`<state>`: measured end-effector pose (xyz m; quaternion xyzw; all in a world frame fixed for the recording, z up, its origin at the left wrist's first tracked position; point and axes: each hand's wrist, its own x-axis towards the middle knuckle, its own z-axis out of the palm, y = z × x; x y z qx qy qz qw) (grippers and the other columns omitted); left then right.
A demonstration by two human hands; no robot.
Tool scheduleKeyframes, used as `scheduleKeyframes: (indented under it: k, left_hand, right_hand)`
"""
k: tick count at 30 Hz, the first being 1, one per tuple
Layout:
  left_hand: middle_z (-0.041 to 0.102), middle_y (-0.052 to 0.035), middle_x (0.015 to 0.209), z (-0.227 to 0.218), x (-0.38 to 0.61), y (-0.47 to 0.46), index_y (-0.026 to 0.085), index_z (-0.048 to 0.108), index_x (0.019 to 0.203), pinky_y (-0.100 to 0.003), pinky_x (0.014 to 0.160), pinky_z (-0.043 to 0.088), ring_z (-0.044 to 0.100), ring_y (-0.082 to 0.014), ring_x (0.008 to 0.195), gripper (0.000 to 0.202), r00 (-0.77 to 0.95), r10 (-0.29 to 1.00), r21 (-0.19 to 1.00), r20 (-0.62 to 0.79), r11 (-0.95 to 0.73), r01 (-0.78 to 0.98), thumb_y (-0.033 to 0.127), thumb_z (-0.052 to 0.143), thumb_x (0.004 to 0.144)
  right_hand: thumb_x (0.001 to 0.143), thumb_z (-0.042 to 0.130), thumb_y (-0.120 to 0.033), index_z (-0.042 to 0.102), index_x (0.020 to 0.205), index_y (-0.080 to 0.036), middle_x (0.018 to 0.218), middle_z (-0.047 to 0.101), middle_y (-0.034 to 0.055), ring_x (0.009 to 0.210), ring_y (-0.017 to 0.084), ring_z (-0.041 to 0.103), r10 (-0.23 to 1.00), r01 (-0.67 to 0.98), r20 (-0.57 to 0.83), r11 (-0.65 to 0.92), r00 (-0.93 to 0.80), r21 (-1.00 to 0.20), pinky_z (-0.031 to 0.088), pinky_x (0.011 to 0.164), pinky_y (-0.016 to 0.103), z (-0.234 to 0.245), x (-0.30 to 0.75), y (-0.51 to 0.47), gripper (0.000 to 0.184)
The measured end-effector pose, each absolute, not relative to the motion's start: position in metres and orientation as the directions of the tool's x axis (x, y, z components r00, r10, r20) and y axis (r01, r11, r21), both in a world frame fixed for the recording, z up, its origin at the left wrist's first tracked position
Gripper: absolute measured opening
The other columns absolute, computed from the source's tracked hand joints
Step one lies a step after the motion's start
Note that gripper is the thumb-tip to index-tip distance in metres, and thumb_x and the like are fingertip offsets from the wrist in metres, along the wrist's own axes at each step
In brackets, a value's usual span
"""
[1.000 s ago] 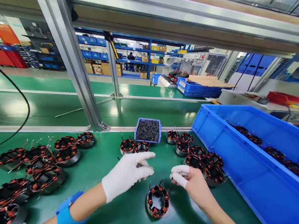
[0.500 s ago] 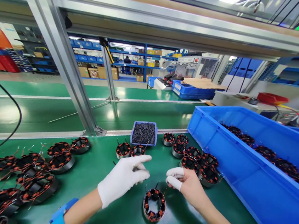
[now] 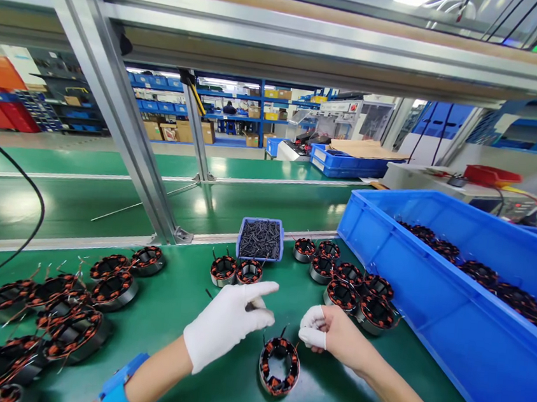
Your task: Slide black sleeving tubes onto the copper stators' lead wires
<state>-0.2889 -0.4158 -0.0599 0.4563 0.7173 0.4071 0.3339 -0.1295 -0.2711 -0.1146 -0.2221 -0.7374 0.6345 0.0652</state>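
Note:
A wound motor stator (image 3: 279, 366) with copper coils lies flat on the green bench between my hands. My left hand (image 3: 229, 321), in a white glove, hovers just left of it; its index finger points out while thumb and other fingers pinch something too small to name. My right hand (image 3: 331, 337), bare with white finger cots, is curled in a pinch just above the stator's right side, by its upright wire leads. A small blue tray (image 3: 261, 239) of short dark tubes sits behind the hands.
Several stators (image 3: 59, 313) lie clustered at the left, two (image 3: 236, 270) before the tray, several (image 3: 350, 286) at right. A big blue bin (image 3: 460, 291) holding stators fills the right. An aluminium frame post (image 3: 127, 128) and a black cable (image 3: 21, 181) stand behind.
My right hand has dropped a little and curled tighter beside the stator's leads. My left hand has shifted slightly to the right. The stator has stayed on the bench.

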Motion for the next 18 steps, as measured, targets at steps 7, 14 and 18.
scheduleKeyframes:
  k: [7,14,18]
  left_hand:
    - [0.059,0.0065,0.067,-0.063,-0.290,-0.415,0.023,0.052,0.116,-0.020,0.059,0.041,0.043,-0.0088,0.055,0.047,-0.318,0.945,0.849,-0.072,0.225,0.478,0.025,0.054,0.069]
    - [0.061,0.0073,0.067,-0.069,-0.288,-0.417,0.028,0.049,0.118,-0.021,0.067,0.042,0.048,-0.0093,0.057,0.047,-0.225,0.973,0.715,0.047,0.125,0.688,0.019,0.049,0.071]
    - [0.066,0.0037,0.073,-0.077,-0.284,-0.420,0.030,0.048,0.119,-0.025,0.069,0.042,0.055,-0.0140,0.064,0.052,-0.156,0.982,0.489,0.106,0.085,0.868,0.016,0.046,0.070]
  right_hand:
    - [0.063,0.061,-0.021,0.053,0.055,-0.013,0.047,0.051,-0.0017,0.043,0.009,0.045,0.372,0.258,-0.185,0.158,-0.910,-0.953,0.035,0.043,0.019,-0.121,-0.133,-0.274,0.013]
    - [0.064,0.062,-0.020,0.059,0.070,-0.012,0.052,0.050,-0.0026,0.046,0.008,0.043,0.370,0.217,-0.166,0.101,-0.914,-0.971,0.036,0.046,0.020,-0.124,-0.132,-0.272,0.011]
    - [0.063,0.064,-0.020,0.061,0.081,-0.011,0.059,0.053,-0.0010,0.051,0.009,0.044,0.443,0.137,-0.086,0.085,-0.893,-0.987,0.036,0.049,0.020,-0.120,-0.127,-0.267,0.020]
